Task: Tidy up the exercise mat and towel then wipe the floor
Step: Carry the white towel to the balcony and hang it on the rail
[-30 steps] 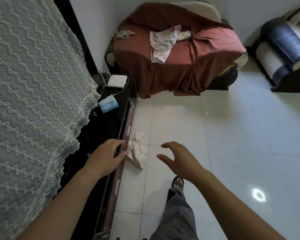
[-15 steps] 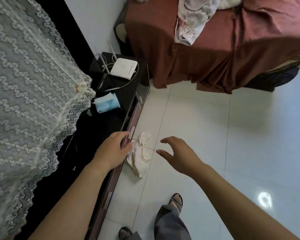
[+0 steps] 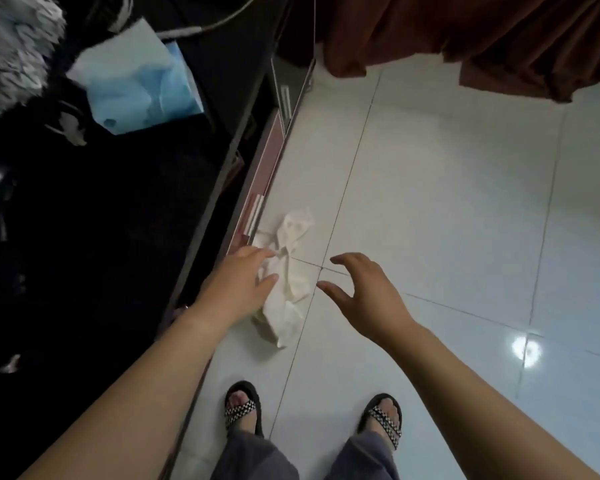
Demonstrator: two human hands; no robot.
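Now the pale tiled floor [image 3: 447, 188] is seen filling the right and centre of the frame, a bright glare spot caught at lower right. A low black surface [image 3: 94, 220] is spread across the left half, its reddish front edge running diagonally down the middle. A dark red cloth [image 3: 465, 26] is draped along the top right, its hem hanging just above the tiles. A blue tissue pack [image 3: 142, 84] is laid on the dark surface at upper left, with a pale cable trailing just above it. Two sandalled feet are planted at the bottom centre. The crumpled white towel [image 3: 288, 282] is found on the floor at centre frame, bunched right against the unit's front edge. The left hand [image 3: 239, 282] is laid on the towel's left side, fingers loosely curled and touching the cloth, though a closed grip cannot be confirmed. The right hand [image 3: 364, 289] is held just beside the towel on the right, fingers spread and curved, nothing held.
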